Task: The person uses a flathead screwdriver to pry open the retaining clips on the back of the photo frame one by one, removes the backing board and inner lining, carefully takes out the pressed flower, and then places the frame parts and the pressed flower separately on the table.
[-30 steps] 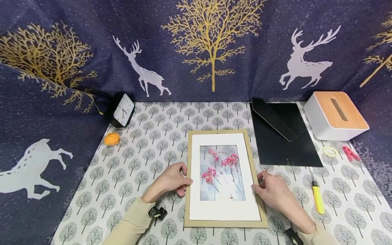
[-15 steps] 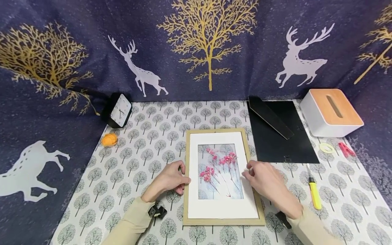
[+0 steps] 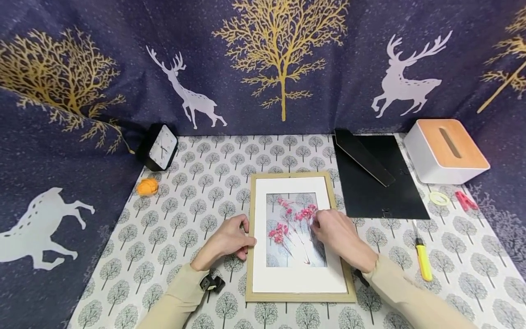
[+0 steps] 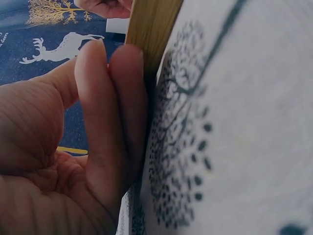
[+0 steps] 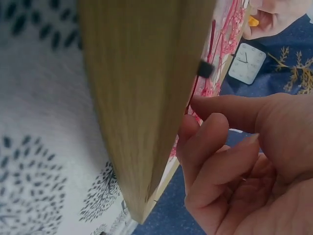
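A light wooden picture frame [image 3: 300,298] lies on the tree-print cloth, with a white mat [image 3: 297,281] inside. Dried pink flowers [image 3: 279,232] on thin stems lie in the mat's window. My left hand [image 3: 230,237] holds the frame's left edge, thumb on top and bent fingers beside the rail. My right hand [image 3: 337,230] reaches over the right rail to the right-hand flowers. In the right wrist view, thumb and forefinger pinch at a dark red stem [image 5: 195,87], close to the wooden rail [image 5: 142,98] and a small black tab [image 5: 206,69].
Behind the frame on the right lies a black backing board [image 3: 382,201] with its stand leg [image 3: 365,157]. Nearby are a tissue box [image 3: 445,151], a pale yellow ring [image 3: 439,198], a red A-shaped piece [image 3: 466,200] and a yellow-handled screwdriver [image 3: 423,262]. A clock [image 3: 161,147] and orange ball-like thing [image 3: 147,186] stand left.
My right hand has left the frame's right edge and moved left and slightly away over the mat to the flowers. The left hand stays at the left edge.
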Demonstrator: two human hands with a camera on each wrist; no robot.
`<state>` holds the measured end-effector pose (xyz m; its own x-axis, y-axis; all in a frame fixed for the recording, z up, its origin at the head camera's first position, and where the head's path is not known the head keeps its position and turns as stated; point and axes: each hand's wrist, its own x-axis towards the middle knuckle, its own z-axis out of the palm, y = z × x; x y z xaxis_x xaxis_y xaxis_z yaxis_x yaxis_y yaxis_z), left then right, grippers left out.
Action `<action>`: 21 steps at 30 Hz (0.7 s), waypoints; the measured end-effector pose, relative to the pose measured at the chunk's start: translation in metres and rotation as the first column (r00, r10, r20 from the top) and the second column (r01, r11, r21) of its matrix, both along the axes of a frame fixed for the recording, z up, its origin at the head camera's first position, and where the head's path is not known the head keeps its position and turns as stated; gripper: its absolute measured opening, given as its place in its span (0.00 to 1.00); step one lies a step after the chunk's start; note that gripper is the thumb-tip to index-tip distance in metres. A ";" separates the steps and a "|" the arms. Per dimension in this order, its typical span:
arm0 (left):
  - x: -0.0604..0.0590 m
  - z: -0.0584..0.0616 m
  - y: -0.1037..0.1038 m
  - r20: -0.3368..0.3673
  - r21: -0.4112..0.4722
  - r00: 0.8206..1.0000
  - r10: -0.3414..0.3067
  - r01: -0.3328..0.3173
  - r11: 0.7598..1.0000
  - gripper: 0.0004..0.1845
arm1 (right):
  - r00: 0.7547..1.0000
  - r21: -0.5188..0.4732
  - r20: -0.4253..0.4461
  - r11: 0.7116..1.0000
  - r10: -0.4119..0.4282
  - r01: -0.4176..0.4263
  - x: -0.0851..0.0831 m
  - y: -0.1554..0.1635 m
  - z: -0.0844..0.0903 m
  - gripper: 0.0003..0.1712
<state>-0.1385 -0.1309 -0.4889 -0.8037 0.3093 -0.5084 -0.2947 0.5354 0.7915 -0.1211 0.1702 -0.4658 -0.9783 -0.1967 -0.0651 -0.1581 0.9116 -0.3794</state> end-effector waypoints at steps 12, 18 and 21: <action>0.001 0.002 0.000 0.005 -0.005 1.000 0.007 -0.007 1.000 0.17 | 0.996 -0.027 0.078 0.998 -0.050 0.052 -0.014 -0.002 -0.007 0.23; 0.001 0.001 0.001 -0.003 -0.006 1.000 -0.002 0.002 1.000 0.16 | 0.992 -0.149 0.114 0.986 -0.059 0.075 -0.018 0.009 -0.016 0.19; 0.000 0.000 0.001 -0.004 -0.004 1.000 -0.003 0.003 1.000 0.17 | 0.995 -0.176 0.071 0.981 -0.065 0.077 -0.022 0.018 -0.033 0.13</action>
